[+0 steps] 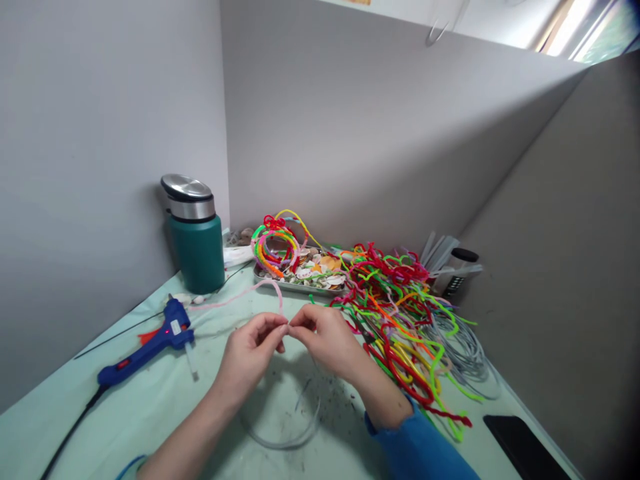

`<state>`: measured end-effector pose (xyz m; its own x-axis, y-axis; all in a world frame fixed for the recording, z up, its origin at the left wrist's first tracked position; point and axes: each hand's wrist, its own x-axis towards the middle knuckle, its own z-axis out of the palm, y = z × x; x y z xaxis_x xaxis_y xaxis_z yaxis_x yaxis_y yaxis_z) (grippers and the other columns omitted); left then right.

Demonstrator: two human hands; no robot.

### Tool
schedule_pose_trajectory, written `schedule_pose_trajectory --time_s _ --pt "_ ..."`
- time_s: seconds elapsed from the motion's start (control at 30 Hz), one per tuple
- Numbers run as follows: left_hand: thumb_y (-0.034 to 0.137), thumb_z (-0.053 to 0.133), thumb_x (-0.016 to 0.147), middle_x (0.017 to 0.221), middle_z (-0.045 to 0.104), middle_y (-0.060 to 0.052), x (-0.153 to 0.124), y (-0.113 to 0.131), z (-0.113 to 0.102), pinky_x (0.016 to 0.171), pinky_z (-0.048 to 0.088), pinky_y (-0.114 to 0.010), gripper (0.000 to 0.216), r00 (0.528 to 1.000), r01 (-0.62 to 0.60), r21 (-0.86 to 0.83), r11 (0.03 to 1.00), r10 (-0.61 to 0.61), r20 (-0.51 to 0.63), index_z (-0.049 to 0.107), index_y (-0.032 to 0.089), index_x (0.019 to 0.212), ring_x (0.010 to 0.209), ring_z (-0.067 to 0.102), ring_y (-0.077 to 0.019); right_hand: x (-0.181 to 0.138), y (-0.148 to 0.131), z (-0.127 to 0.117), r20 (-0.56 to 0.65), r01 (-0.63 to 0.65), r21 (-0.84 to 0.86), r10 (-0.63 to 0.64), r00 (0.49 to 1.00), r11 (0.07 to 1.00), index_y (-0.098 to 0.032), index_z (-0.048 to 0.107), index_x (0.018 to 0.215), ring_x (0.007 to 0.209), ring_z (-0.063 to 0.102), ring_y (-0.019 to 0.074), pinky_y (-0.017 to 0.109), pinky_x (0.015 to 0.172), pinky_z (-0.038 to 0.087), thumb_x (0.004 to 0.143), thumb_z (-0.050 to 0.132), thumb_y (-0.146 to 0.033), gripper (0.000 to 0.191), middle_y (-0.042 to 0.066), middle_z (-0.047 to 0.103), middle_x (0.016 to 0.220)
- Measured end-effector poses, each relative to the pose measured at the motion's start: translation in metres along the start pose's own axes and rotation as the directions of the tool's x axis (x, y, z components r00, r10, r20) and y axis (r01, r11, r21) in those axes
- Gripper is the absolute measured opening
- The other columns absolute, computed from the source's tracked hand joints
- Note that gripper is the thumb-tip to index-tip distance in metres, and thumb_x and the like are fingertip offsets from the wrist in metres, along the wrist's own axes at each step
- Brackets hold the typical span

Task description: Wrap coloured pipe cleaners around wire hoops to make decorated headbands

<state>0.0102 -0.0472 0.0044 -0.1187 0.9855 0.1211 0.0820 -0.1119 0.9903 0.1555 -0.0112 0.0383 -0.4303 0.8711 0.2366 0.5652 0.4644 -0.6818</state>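
Observation:
My left hand point(253, 350) and my right hand point(327, 340) meet above the middle of the table, fingertips pinched close together. From the pinch, a pink pipe cleaner point(257, 285) arches up and trails away to the left. Beneath the hands curves a loop of thin grey wire point(287, 445); its upper part runs up toward my right fingers. Both hands are closed. My fingertips hide the exact spot where pipe cleaner and wire come together.
A blue glue gun point(145, 350) lies left, near a green bottle point(197, 257). Behind are a metal tray point(300, 288) of shells and a bundle of coloured rings point(275, 250). Tangled pipe cleaners point(395, 287), coiled grey wire point(465, 350) and a black phone-like slab point(523, 447) occupy the right.

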Motion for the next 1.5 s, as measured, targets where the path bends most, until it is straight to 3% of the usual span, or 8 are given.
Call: schedule_pose_trajectory --time_s 0.13,0.27,0.7,0.93,1.1,1.2,1.33,1.5 --pt "0.029 0.06 0.075 0.081 0.065 -0.004 0.0 -0.007 0.0 0.063 0.047 -0.026 0.026 0.998 -0.067 0.068 0.995 0.066 0.026 0.062 0.014 0.096 0.067 0.059 -0.0142 0.002 0.003 -0.002 -0.024 -0.016 0.046 0.017 1.0 0.999 -0.017 0.066 0.073 0.065 0.058 0.0124 0.021 0.059 0.038 0.076 0.061 -0.019 0.007 0.0 0.068 0.071" --pt "0.028 0.059 0.077 0.088 0.064 -0.004 0.002 -0.013 0.001 0.062 0.049 -0.027 0.031 0.993 -0.117 0.044 0.992 0.118 -0.027 0.057 0.017 0.106 0.067 0.059 -0.0137 0.002 0.003 -0.001 -0.029 -0.017 0.075 0.019 0.999 0.997 -0.017 0.067 0.073 0.066 0.059 0.0126 0.021 0.06 0.039 0.076 0.061 -0.018 0.006 0.0 0.068 0.072" --pt "0.028 0.056 0.08 0.093 0.067 -0.007 -0.001 -0.012 -0.001 0.058 0.048 -0.025 0.02 0.943 -0.318 0.257 0.913 0.333 -0.016 0.07 0.017 0.088 0.059 0.057 -0.0117 0.002 -0.001 -0.003 -0.046 -0.008 0.085 0.012 0.999 0.996 -0.017 0.067 0.073 0.066 0.059 0.0129 0.022 0.061 0.041 0.076 0.061 -0.018 0.007 0.001 0.068 0.071" --pt "0.028 0.057 0.079 0.086 0.068 -0.005 -0.002 -0.003 0.0 0.058 0.046 -0.024 0.017 0.963 -0.253 0.227 0.94 0.268 -0.035 0.07 0.018 0.083 0.058 0.056 -0.012 0.001 -0.001 -0.003 -0.018 -0.003 0.146 0.006 1.0 0.989 -0.016 0.066 0.077 0.069 0.059 0.013 0.022 0.062 0.042 0.077 0.06 -0.019 0.007 0.001 0.067 0.075" --pt "0.03 0.059 0.076 0.079 0.067 -0.003 0.0 -0.001 -0.004 0.055 0.043 -0.022 0.016 0.97 -0.185 0.196 0.963 0.212 -0.121 0.07 0.019 0.081 0.056 0.053 -0.0112 0.0 -0.001 -0.004 0.004 -0.028 0.177 0.028 1.0 0.984 -0.017 0.06 0.088 0.065 0.057 0.0111 0.02 0.056 0.041 0.074 0.064 -0.025 0.016 0.0 0.063 0.075" --pt "0.033 0.061 0.075 0.072 0.066 -0.002 0.002 -0.002 -0.007 0.054 0.041 -0.021 0.019 0.974 -0.122 0.154 0.981 0.148 -0.174 0.07 0.018 0.083 0.055 0.051 -0.0107 0.001 -0.001 -0.006 -0.011 -0.019 0.211 0.022 1.0 0.977 -0.016 0.059 0.083 0.061 0.056 0.0102 0.02 0.055 0.04 0.084 0.053 -0.036 0.021 0.0 0.063 0.074" --pt "0.037 0.065 0.071 0.062 0.062 0.0 0.004 -0.001 -0.01 0.048 0.037 -0.019 0.028 0.982 -0.018 0.013 1.0 0.02 -0.189 0.07 0.015 0.087 0.053 0.048 -0.0099 0.003 0.003 -0.01 -0.008 -0.041 0.229 0.044 0.999 0.973 -0.016 0.058 0.08 0.053 0.055 0.008 0.019 0.051 0.04 0.09 0.041 -0.031 0.025 0.001 0.064 0.072" --pt "0.04 0.069 0.065 0.051 0.052 0.005 0.004 0.001 -0.01 0.044 0.032 -0.018 0.035 0.988 0.064 -0.212 0.975 -0.092 -0.125 0.068 0.013 0.088 0.046 0.041 -0.0075 0.002 0.009 -0.006 0.213 -0.168 0.293 0.107 0.971 0.941 -0.017 0.056 0.107 0.042 0.051 0.0074 0.017 0.044 0.039 0.085 0.048 -0.025 0.025 -0.001 0.065 0.066"
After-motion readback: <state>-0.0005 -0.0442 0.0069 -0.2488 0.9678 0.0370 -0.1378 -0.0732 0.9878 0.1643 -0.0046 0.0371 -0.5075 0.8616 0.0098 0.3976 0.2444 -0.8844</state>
